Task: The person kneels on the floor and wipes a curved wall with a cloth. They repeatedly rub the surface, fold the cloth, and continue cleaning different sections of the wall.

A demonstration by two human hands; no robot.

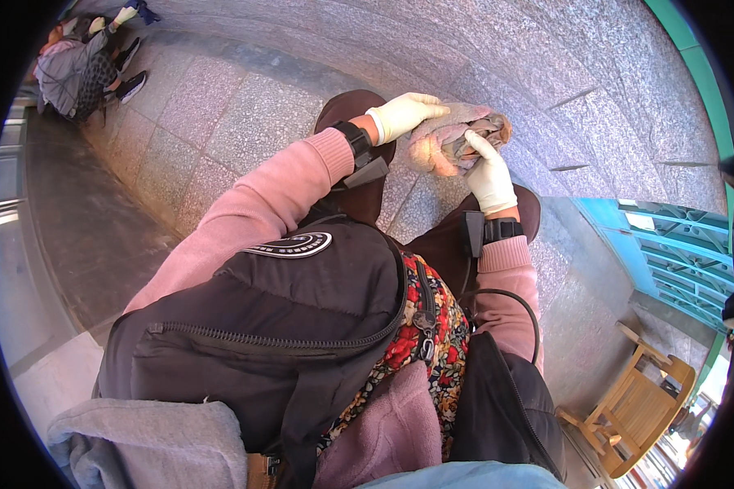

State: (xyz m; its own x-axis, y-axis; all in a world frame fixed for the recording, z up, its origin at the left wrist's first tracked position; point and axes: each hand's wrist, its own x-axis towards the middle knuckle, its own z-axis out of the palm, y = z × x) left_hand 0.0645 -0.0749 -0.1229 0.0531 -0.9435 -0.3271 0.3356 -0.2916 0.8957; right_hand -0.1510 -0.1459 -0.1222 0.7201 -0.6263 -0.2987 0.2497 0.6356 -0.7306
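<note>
A bunched, stained cloth [449, 137] with grey, pink and orange patches is held in front of my knees. My left hand [407, 115], in a pale rubber glove, has its fingers on the upper left part of the cloth. From the lower right, my right hand [490, 174] grips it too, its gloved thumb pressed over the folds. The fingers behind the cloth are hidden. Just beyond the cloth rises a speckled grey stone wall [526, 55].
Speckled tiles [263, 116] cover the floor. At the upper left another person [76, 76] in gloves crouches by the wall with a dark cloth [144, 11]. A wooden chair [639, 397] stands at the lower right, near a blue metal lattice [679, 244].
</note>
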